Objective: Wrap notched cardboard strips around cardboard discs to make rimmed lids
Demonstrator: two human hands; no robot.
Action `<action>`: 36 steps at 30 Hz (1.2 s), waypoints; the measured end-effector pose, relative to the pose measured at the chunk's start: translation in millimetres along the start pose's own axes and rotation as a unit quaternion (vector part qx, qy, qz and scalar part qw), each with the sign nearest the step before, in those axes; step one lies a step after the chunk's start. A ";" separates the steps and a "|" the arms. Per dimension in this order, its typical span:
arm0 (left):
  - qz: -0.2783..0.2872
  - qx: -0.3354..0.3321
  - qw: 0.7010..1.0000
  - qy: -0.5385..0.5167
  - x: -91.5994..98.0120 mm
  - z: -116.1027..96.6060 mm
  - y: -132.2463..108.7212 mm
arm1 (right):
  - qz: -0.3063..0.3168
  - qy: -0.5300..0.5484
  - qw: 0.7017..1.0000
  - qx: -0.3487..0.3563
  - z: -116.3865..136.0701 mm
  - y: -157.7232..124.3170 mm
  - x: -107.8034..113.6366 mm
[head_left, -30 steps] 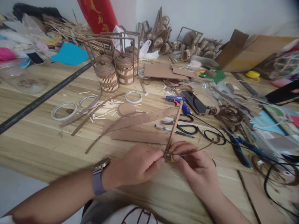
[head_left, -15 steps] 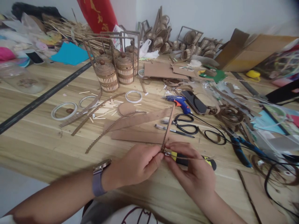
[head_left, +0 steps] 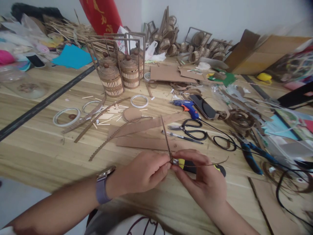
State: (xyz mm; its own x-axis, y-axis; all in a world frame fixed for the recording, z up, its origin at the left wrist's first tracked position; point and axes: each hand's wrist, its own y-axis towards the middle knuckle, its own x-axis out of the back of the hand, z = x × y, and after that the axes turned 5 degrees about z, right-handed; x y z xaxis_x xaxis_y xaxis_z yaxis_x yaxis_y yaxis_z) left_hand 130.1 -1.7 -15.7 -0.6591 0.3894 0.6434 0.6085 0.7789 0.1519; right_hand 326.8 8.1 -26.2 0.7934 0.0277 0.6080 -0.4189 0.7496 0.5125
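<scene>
My left hand point(head_left: 141, 172) and my right hand point(head_left: 202, 181) meet at the near edge of the wooden table point(head_left: 36, 143). Both pinch the lower end of a narrow corrugated cardboard strip point(head_left: 165, 138) that stands up and leans left. A thin brown sliver point(head_left: 210, 164) runs right from my right fingers. A black and yellow utility knife point(head_left: 195, 167) lies on the table just behind my right hand. My left wrist wears a watch point(head_left: 104, 186).
Behind the hands lie wide cardboard strips point(head_left: 146, 125), black scissors point(head_left: 193, 129), a pen point(head_left: 182, 137), a blue glue gun point(head_left: 187, 107) and a phone point(head_left: 204, 106). Cardboard barrel baskets point(head_left: 121, 73) stand further back. Tape rings point(head_left: 67, 116) lie left; blue pliers point(head_left: 253, 155) and cables right.
The upright cardboard strip has swung its top from leaning right to leaning left. My right hand shifted slightly, uncovering the utility knife behind it.
</scene>
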 end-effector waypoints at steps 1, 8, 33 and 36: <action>0.001 -0.005 1.000 -0.004 0.0 1.1 0.2 | 0.003 -0.003 1.000 0.000 -0.1 0.1 0.3; 0.032 -0.021 0.999 -0.005 -0.5 7.4 2.5 | 0.018 -0.016 1.000 0.003 -1.3 4.6 5.1; -0.039 -0.012 0.998 0.043 -11.9 2.0 -0.6 | -0.050 -0.004 0.998 0.036 4.2 2.3 -8.2; -0.038 -0.026 0.998 0.035 -10.6 1.4 -0.6 | -0.067 0.057 0.996 0.004 5.0 -0.5 -10.9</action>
State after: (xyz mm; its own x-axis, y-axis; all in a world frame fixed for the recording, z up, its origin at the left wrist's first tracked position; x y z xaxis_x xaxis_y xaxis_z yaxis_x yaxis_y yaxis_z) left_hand 136.1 -5.6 -23.7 -0.6732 0.2930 0.6789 0.5811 0.7775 0.2406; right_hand 316.1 4.2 -30.1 0.8871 0.0035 0.4615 -0.3093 0.7467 0.5889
